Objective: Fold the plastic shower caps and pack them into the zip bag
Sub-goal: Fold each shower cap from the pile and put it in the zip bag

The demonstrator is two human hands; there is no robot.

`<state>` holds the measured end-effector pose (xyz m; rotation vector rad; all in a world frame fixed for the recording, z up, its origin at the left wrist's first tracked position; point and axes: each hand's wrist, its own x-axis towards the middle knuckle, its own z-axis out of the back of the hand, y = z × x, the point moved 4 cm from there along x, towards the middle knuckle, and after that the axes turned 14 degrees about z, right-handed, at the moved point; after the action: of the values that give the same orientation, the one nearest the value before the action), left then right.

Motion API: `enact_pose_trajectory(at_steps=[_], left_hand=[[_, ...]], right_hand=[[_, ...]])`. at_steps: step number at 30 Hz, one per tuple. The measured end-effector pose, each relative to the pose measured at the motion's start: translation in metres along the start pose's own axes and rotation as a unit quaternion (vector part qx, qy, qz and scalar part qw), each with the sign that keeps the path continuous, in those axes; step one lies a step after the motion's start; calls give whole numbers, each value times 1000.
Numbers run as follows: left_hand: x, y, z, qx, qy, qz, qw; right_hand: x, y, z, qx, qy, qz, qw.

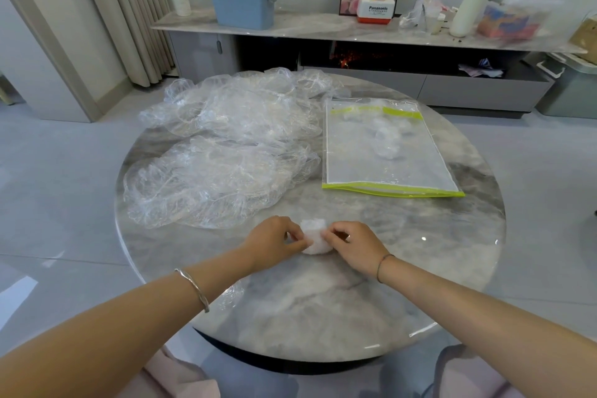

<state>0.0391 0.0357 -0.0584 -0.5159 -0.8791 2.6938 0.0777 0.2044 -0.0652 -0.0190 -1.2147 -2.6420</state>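
A small folded shower cap (315,236), white and compact, lies on the round marble table (323,300) in front of me. My left hand (274,242) pinches its left side and my right hand (353,244) pinches its right side. Several unfolded clear shower caps (213,178) lie spread over the table's left half, more of them piled behind (245,107). The clear zip bag (384,152) with green-yellow strips lies flat at the right, with folded caps (386,136) inside it.
Behind the table runs a low marble sideboard (307,27) carrying a blue lidded box (244,1), paper cups, a Panasonic box (376,10), a white roll and plastic containers. Curtains hang at the left. Grey tiled floor surrounds the table.
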Motion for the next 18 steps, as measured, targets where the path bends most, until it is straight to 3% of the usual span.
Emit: enact_pose_trajectory(at_steps=[8,13,18], left_hand=[[12,2,-4,-47,9,100,994],[20,6,-3,-47,-1,120,992],[28,0,-1,-110,-20,113,987]], right_hand=[[9,-8,-4,121,-72,-146,979],[15,-9,-8,113,-50,-141,982],[14,-5,0,267,-92,-207,937]])
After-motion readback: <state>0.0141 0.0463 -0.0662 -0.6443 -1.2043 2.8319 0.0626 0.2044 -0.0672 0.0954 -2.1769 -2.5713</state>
